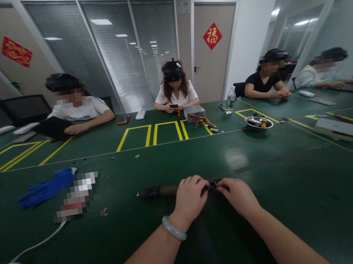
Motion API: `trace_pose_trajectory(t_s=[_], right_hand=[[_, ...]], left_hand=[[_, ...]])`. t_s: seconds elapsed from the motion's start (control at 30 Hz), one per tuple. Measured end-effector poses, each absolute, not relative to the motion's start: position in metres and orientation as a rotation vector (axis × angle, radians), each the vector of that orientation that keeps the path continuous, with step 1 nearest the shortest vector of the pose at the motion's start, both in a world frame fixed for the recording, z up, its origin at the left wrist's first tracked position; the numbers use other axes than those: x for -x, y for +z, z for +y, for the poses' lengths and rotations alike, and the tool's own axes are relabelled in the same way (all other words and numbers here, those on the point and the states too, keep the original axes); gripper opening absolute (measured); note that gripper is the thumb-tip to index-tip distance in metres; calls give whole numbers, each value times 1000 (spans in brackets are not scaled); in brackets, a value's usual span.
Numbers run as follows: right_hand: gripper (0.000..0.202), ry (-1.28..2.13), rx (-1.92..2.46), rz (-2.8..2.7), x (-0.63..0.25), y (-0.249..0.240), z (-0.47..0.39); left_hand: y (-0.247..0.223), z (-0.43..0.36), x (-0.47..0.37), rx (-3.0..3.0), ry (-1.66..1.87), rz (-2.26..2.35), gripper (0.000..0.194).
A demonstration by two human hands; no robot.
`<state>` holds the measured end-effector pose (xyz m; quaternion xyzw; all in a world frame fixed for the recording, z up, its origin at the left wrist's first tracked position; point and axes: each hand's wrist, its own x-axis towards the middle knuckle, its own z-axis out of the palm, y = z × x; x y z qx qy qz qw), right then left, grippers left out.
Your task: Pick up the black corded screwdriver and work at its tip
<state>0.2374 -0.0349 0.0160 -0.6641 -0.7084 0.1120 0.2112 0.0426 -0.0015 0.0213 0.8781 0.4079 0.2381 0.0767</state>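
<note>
A long dark cylinder (168, 190) lies crosswise on the green table in front of me; its left part is black with a small bright tip, its middle brownish. It looks somewhat like a folded umbrella, but I cannot tell its kind. My left hand (189, 197) is wrapped over its middle from above, a pale bangle (174, 228) on the wrist. Thumb and fingers of my right hand (238, 193) are closed in a pinch at a small black part near the right end, close to the left fingertips. My hands hide much of that end.
Blue gloves (47, 187) and a blurred-out item (79, 195) with a white cable lie left. Beyond are a metal box (194, 112) with coloured wires, a water bottle (230, 100) and a steel bowl (258, 123) of small parts. Several people sit along the far side.
</note>
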Motion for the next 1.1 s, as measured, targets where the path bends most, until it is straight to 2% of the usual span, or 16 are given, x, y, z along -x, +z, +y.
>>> trace_pose_trajectory(t_s=[0.37, 0.67, 0.9, 1.1], right_hand=[[17, 203, 1730, -2013, -233, 12, -38], [16, 207, 1797, -1994, -226, 10, -35], [31, 218, 1830, -2028, -223, 13, -26], [31, 205, 1830, -2139, -219, 17, -19]], left_hand=[[21, -1, -42, -2616, 731, 1213, 15], [22, -2, -42, -2630, 724, 1210, 15], [21, -2, -42, -2638, 699, 1220, 18], [19, -2, -41, -2649, 708, 1225, 15]])
